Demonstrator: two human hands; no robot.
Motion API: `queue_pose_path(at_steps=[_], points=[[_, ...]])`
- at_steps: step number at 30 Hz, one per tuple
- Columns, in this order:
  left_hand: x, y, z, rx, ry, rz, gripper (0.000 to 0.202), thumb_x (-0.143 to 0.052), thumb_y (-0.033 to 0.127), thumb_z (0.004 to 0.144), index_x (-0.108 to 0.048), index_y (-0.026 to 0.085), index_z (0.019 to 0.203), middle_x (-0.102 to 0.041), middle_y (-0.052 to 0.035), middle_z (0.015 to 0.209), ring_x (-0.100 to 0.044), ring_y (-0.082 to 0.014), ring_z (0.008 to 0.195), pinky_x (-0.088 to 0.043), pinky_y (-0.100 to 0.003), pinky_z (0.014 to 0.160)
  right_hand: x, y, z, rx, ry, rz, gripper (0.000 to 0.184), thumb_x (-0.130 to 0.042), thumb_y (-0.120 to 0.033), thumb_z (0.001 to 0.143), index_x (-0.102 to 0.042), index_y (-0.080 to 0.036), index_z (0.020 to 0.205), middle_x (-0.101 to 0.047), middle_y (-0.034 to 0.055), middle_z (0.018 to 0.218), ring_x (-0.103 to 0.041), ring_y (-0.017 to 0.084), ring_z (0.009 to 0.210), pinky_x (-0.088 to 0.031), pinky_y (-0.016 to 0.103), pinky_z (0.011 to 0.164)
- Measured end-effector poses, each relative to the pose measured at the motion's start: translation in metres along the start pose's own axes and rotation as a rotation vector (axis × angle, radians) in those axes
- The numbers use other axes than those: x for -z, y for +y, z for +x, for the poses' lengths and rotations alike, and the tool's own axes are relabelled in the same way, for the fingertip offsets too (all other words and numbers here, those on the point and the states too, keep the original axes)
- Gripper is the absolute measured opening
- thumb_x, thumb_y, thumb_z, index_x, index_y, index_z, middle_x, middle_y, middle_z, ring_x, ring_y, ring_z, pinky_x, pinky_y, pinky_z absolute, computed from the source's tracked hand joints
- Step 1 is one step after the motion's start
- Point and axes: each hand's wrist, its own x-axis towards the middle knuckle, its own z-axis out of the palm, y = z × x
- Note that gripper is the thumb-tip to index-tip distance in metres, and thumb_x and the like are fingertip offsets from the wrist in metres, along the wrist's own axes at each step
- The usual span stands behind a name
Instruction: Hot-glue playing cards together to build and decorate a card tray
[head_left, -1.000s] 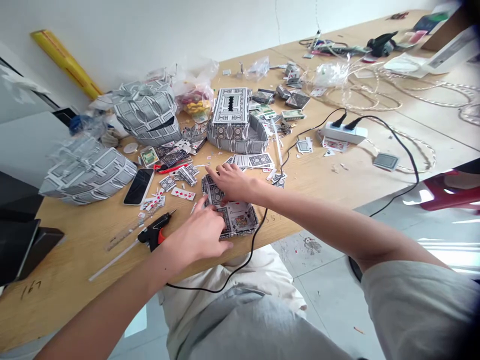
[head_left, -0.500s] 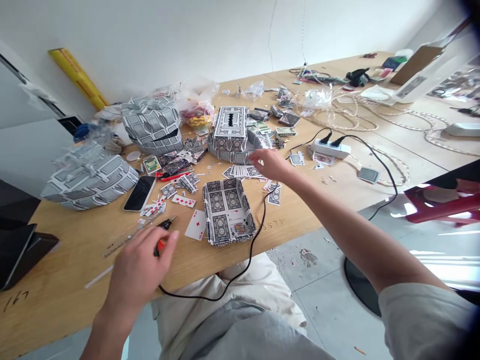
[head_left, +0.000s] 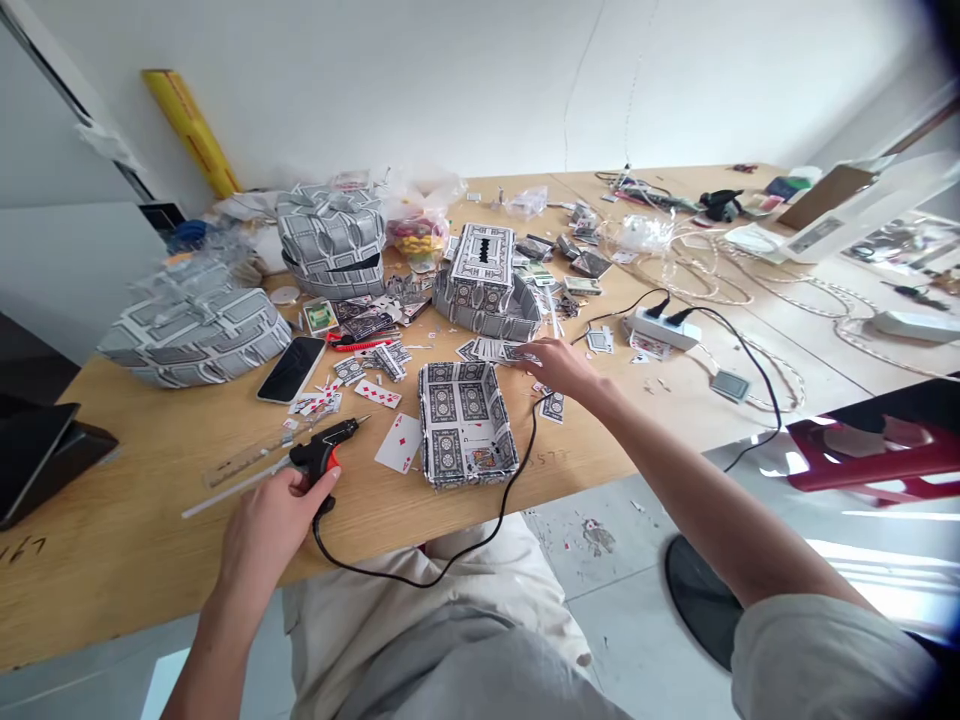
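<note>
My left hand (head_left: 274, 520) has its thumb and fingers closed round the handle of a black glue gun (head_left: 319, 448), with a white glue stick (head_left: 236, 488) reaching out from its rear. The nozzle points to the right. My right hand (head_left: 559, 366) pinches at a fanned row of playing cards (head_left: 487, 349), its fingertips on a card at the right end. Between my hands sits an open rectangular tray (head_left: 444, 455) made of playing cards. Left of it, an ace of diamonds (head_left: 399, 443) lies face up.
Behind the tray stands a card-covered box (head_left: 480, 262) in a card basket. More woven card pieces (head_left: 199, 335) stand at left near a phone (head_left: 292, 369). The black cord (head_left: 442, 580) loops over the table's front edge. A power strip (head_left: 664, 328) lies at right.
My left hand has closed on the glue gun's handle. My right hand has come down from beside the card-covered box to the fanned cards. The view has shifted slightly.
</note>
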Motion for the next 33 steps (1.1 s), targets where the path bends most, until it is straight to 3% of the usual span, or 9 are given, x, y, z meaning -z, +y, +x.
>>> queue_pose_path(at_steps=[5, 10, 11, 13, 14, 17, 21, 26, 33], points=[[-0.006, -0.011, -0.005, 0.024, 0.025, -0.494, 0.053, -0.074, 0.076, 0.077, -0.072, 0.023, 0.083, -0.081, -0.0091, 0.086, -0.074, -0.0305, 0.081, -0.049, -0.035, 0.069, -0.004, -0.009, -0.003, -0.13, 0.133, 0.079, 0.034, -0.056, -0.031, 0.1, -0.085, -0.019, 0.112, -0.086, 0.0152, 0.103, -0.08, 0.033, 0.094, -0.059, 0.043, 0.085], [-0.015, 0.0, -0.018, -0.017, -0.127, -1.236, 0.048, -0.087, 0.052, 0.071, -0.072, 0.016, 0.099, -0.084, -0.0149, 0.104, -0.076, -0.0254, 0.076, -0.06, -0.037, 0.071, 0.006, -0.033, -0.014, -0.267, 0.373, 0.196, 0.038, -0.048, -0.031, 0.102, -0.076, -0.013, 0.121, -0.083, 0.0202, 0.115, -0.08, 0.033, 0.108, -0.061, 0.048, 0.095], [-0.018, 0.003, -0.021, -0.028, -0.152, -1.31, 0.043, -0.086, 0.045, 0.07, -0.072, 0.015, 0.096, -0.084, -0.016, 0.103, -0.076, -0.0256, 0.077, -0.061, -0.038, 0.071, 0.009, -0.044, -0.021, -0.274, 0.399, 0.264, 0.037, -0.048, -0.034, 0.103, -0.074, -0.013, 0.12, -0.084, 0.0189, 0.111, -0.081, 0.03, 0.102, -0.064, 0.044, 0.089], [-0.024, 0.008, -0.027, -0.055, -0.181, -1.403, 0.033, -0.083, 0.037, 0.07, -0.072, 0.014, 0.092, -0.083, -0.0139, 0.096, -0.072, -0.0225, 0.07, -0.058, -0.034, 0.061, 0.016, -0.075, -0.042, -0.267, 0.423, 0.753, 0.029, -0.063, -0.041, 0.098, -0.071, -0.017, 0.112, -0.085, 0.0146, 0.103, -0.081, 0.026, 0.089, -0.066, 0.041, 0.08], [-0.027, 0.011, -0.029, -0.079, -0.186, -1.432, 0.029, -0.082, 0.035, 0.073, -0.071, 0.015, 0.09, -0.081, -0.011, 0.091, -0.068, -0.0191, 0.064, -0.053, -0.031, 0.054, 0.018, -0.093, -0.055, -0.241, 0.358, 0.927, 0.03, -0.069, -0.045, 0.096, -0.07, -0.019, 0.111, -0.085, 0.0114, 0.099, -0.081, 0.024, 0.085, -0.067, 0.04, 0.078], [-0.034, 0.019, -0.038, -0.166, -0.198, -1.425, 0.027, -0.075, 0.042, 0.086, -0.068, 0.017, 0.085, -0.071, -0.0031, 0.077, -0.051, -0.0105, 0.048, -0.036, -0.025, 0.041, 0.02, -0.145, -0.093, -0.255, 0.14, 1.179, 0.031, -0.078, -0.049, 0.093, -0.071, -0.021, 0.105, -0.084, 0.0084, 0.093, -0.08, 0.022, 0.08, -0.067, 0.037, 0.073], [-0.034, 0.037, -0.053, -0.238, -0.191, -1.229, 0.04, -0.07, 0.057, 0.095, -0.07, 0.017, 0.089, -0.06, 0.0, 0.066, -0.047, -0.0106, 0.049, -0.038, -0.025, 0.045, 0.01, -0.186, -0.121, -0.328, -0.025, 1.277, 0.034, -0.079, -0.053, 0.091, -0.073, -0.022, 0.101, -0.084, 0.0086, 0.094, -0.08, 0.023, 0.082, -0.068, 0.036, 0.075], [-0.03, 0.052, -0.062, -0.291, -0.201, -1.007, 0.04, -0.071, 0.059, 0.094, -0.071, 0.019, 0.089, -0.052, 0.0031, 0.059, -0.046, -0.0129, 0.053, -0.04, -0.026, 0.051, -0.001, -0.199, -0.129, -0.338, -0.072, 1.24, 0.031, -0.078, -0.052, 0.094, -0.073, -0.021, 0.096, -0.081, 0.0063, 0.086, -0.076, 0.02, 0.077, -0.061, 0.029, 0.066], [-0.034, 0.053, -0.056, -0.403, -0.204, -0.885, 0.04, -0.065, 0.059, 0.098, -0.075, 0.021, 0.107, -0.054, 0.0027, 0.056, -0.053, -0.018, 0.056, -0.043, -0.028, 0.052, 0.001, -0.204, -0.136, -0.316, -0.132, 1.171, 0.027, -0.074, -0.048, 0.097, -0.074, -0.021, 0.099, -0.082, 0.0061, 0.088, -0.075, 0.02, 0.078, -0.061, 0.031, 0.069]])
